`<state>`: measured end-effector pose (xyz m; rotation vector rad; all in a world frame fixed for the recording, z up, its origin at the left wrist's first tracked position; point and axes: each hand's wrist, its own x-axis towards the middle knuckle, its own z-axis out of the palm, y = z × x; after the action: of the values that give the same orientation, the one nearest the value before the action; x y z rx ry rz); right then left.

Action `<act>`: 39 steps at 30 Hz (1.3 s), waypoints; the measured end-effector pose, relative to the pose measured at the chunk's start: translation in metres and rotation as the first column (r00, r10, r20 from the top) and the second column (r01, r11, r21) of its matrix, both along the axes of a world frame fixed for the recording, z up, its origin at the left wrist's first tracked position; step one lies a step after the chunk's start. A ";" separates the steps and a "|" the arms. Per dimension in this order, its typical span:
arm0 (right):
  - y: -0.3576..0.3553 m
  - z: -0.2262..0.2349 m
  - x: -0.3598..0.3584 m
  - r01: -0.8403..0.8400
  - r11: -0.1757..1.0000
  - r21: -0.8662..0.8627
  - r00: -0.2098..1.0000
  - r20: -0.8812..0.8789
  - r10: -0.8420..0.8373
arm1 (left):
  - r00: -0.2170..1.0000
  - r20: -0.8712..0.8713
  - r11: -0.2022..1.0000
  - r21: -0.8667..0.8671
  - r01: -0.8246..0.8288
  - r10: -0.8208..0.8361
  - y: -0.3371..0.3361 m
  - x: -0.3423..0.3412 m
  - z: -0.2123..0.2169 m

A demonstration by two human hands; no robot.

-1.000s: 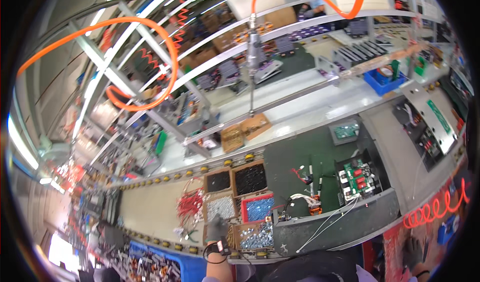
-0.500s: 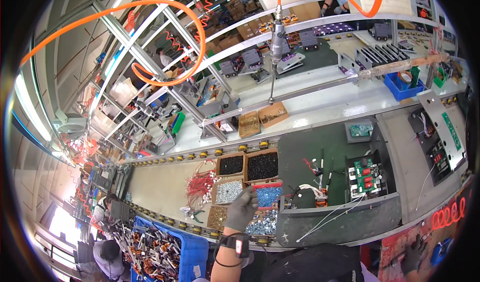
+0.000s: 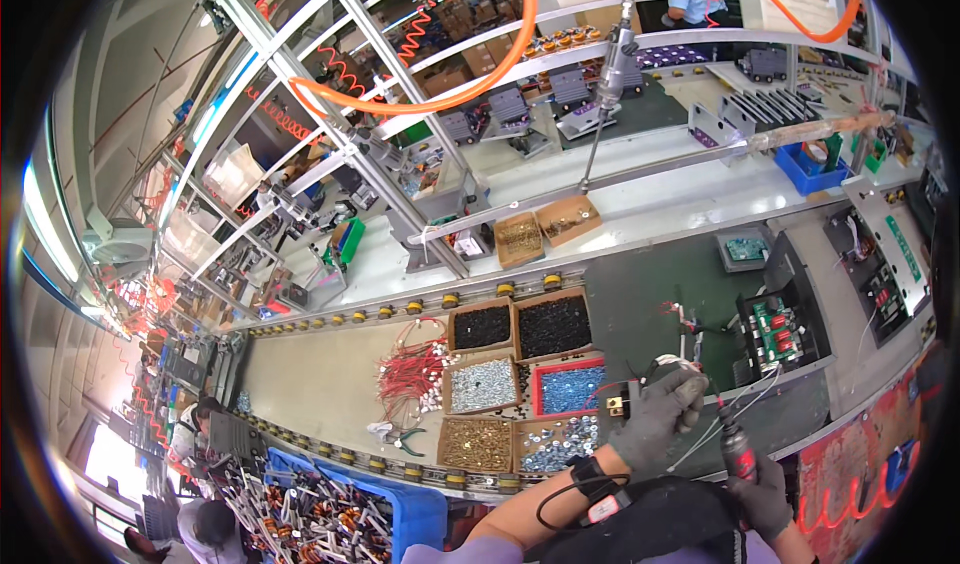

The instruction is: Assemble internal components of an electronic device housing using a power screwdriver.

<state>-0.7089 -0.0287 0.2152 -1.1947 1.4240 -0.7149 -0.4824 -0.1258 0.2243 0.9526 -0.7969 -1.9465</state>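
Over the desk point(image 3: 650, 314), left hand point(image 3: 655, 414) pinches a wired part point(image 3: 622, 401); right hand point(image 3: 762, 489) grips a screwdriver point(image 3: 737, 449); dangling wires could snag.

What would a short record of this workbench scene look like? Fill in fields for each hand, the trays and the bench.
Left hand: grey-gloved left hand holds a small black part with wires
Right hand: gloved right hand grips a dark red tool
Trays: cardboard parts trays, some with black pieces, some with silvery ones
Beside trays: bundle of red wires
Bench: green mat carrying a circuit board
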 end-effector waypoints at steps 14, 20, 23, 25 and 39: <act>0.035 0.012 0.088 0.012 1.000 0.019 0.987 -0.162 -0.009 | 0.947 0.297 0.989 0.111 0.097 -0.126 0.009 0.060 -0.002; 0.041 0.004 0.076 0.046 0.974 0.221 0.989 0.130 -0.076 | 0.992 -0.036 0.992 0.022 0.122 -0.121 0.000 0.037 -0.026; 0.039 -0.001 0.070 0.008 0.969 0.246 0.971 0.231 -0.067 | 0.985 0.009 0.984 0.053 0.169 -0.170 -0.006 0.028 -0.032; 0.037 -0.009 0.065 0.032 0.966 0.256 0.952 0.287 -0.108 | 0.966 0.049 0.965 0.069 0.252 -0.255 -0.014 0.026 -0.033; 0.068 -0.112 -0.009 0.436 0.819 0.372 0.852 0.121 -0.509 | -0.029 0.988 0.288 -0.017 0.957 0.153 -0.173 0.014 -0.078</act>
<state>-0.7179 0.0398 0.1032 -0.4742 1.5970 -0.8725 -0.4688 -0.2993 0.1467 1.2109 -3.0540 -0.6272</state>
